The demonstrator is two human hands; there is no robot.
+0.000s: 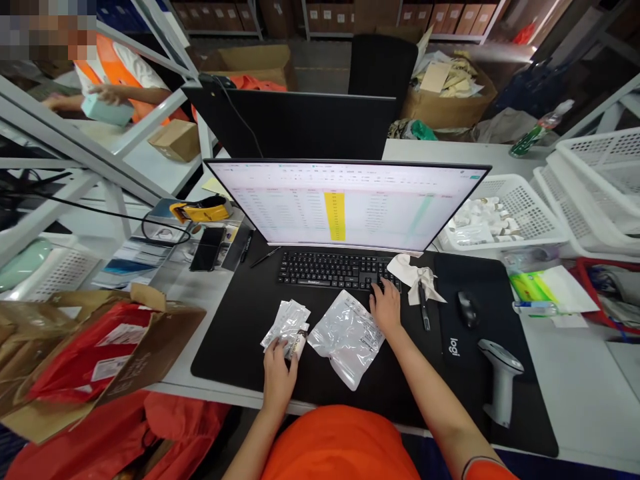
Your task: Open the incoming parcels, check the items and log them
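My left hand [280, 375] rests on the black desk mat, with its fingers bent around a small white tube-like packet [299, 341] with dark print. Several flat silvery packets [286, 320] lie under and just beyond those fingers. My right hand [386, 308] is on the number-pad end of the black keyboard [325, 269], its fingers apart and nothing held. Between my hands a clear-and-white plastic bag [345, 339] with printed text lies flat on the mat. The monitor [300, 207] behind the keyboard displays a spreadsheet with a yellow column.
Right of the keyboard lie crumpled tissue [413, 273], a black marker [424, 308], a mouse [467, 309] and a barcode scanner [501, 380]. A white basket [537, 210] holds small packets. At left are a phone [207, 249] and an open carton [165, 347]. A co-worker [113, 73] handles a pale box.
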